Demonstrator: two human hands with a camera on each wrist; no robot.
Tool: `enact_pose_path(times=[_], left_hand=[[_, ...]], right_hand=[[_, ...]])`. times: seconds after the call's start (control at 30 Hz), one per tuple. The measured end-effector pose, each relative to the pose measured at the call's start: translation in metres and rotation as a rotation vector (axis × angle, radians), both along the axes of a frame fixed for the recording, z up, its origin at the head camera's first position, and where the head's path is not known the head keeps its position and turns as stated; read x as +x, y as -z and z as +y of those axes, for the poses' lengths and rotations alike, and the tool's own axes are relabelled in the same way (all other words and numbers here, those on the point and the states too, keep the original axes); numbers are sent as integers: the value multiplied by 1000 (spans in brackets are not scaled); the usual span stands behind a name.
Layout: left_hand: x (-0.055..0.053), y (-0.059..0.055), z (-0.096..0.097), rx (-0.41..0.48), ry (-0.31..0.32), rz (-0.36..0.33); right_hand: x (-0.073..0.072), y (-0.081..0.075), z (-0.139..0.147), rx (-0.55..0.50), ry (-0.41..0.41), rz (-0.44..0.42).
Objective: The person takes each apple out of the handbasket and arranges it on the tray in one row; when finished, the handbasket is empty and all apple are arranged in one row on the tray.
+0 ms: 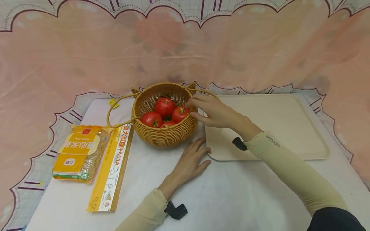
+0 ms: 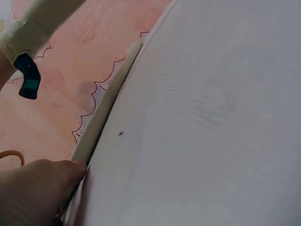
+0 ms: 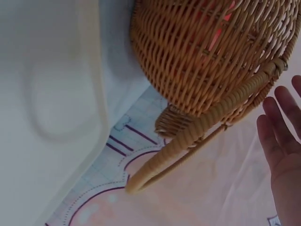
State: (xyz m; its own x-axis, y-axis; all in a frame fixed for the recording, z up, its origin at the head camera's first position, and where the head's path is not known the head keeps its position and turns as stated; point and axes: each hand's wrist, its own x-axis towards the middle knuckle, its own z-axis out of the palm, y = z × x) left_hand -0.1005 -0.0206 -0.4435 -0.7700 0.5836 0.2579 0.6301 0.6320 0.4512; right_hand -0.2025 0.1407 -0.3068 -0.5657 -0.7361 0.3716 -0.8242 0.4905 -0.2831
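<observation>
A woven wicker basket (image 1: 164, 136) with two looped handles holds several red apples (image 1: 164, 107). My right hand (image 1: 216, 112) hovers at the basket's right rim, its fingertips close over the rightmost apple. In the right wrist view the fingers (image 3: 277, 117) look fairly straight beside the wicker handle (image 3: 207, 122), with nothing held. Below the basket, my left hand (image 1: 186, 162) lies on the white tabletop with fingers spread. Its thumb meets the edge of a cream tray (image 2: 101, 117) in the left wrist view, at the tray's near left corner.
The cream tray (image 1: 268, 128) lies flat right of the basket, partly under my right forearm. To the left lie a yellow bag of grain (image 1: 78, 152) and a long pasta packet (image 1: 111, 170). A small yellow wrapper (image 1: 113, 103) sits behind the left handle. Patterned cloth (image 1: 115, 57) hangs behind.
</observation>
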Motion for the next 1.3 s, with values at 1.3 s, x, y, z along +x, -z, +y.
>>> enact_pose_path(times=[1.3], left_hand=[[2,6,-1,48,-1,14]], right_hand=[[-49,-19,-99,812,129,-434]])
